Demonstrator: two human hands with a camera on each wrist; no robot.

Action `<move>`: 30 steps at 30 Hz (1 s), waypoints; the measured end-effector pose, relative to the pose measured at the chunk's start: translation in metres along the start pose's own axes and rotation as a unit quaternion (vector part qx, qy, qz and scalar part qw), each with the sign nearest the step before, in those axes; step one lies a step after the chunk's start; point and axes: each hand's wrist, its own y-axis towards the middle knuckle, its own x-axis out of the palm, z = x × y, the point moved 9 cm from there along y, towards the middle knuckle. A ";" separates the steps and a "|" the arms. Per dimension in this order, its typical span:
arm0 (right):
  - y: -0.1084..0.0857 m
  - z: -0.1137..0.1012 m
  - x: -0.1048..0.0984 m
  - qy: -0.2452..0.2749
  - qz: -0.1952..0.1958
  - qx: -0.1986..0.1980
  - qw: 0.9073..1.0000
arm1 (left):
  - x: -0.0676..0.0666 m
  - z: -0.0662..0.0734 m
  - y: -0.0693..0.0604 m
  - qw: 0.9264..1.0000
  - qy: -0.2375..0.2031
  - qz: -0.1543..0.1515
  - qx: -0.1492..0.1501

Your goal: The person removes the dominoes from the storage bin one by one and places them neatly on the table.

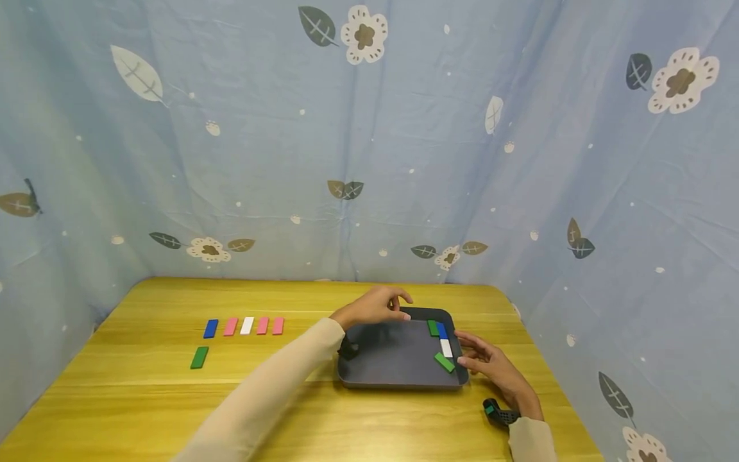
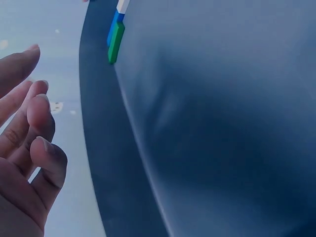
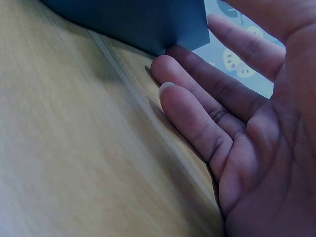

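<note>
A dark grey tray (image 1: 392, 386) stands right of the table's middle. Along its right side lie a green block (image 1: 433, 328), a blue block (image 1: 442, 330), a white block (image 1: 446, 348) and another green block (image 1: 444, 362). My left hand (image 1: 376, 305) hovers over the tray's back edge, fingers loosely bent and holding nothing; in the left wrist view the hand (image 2: 29, 148) is beside the tray wall (image 2: 98, 123). My right hand (image 1: 493, 367) is at the tray's right wall, fingers relaxed. In the right wrist view, fingertips of the right hand (image 3: 232, 113) meet the tray's underside corner (image 3: 182, 29).
On the table's left lie a row of blue (image 1: 210, 328), pink (image 1: 230, 326) and white (image 1: 247, 325) blocks, with two more pink ones (image 1: 270, 326) beside them. A green block (image 1: 199, 357) lies in front of the row. A patterned curtain (image 1: 346, 128) hangs behind the table.
</note>
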 end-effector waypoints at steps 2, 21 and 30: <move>0.000 0.000 -0.001 -0.001 0.002 -0.001 1.000 | 0.004 -0.001 0.005 1.000 0.001 0.001 0.003; -0.001 0.000 -0.001 0.007 -0.001 -0.001 1.000 | 0.047 0.002 0.037 0.999 -0.032 -0.015 -0.007; 0.000 0.000 0.001 0.008 0.000 -0.001 1.000 | 0.064 -0.007 0.044 0.999 -0.029 -0.031 -0.031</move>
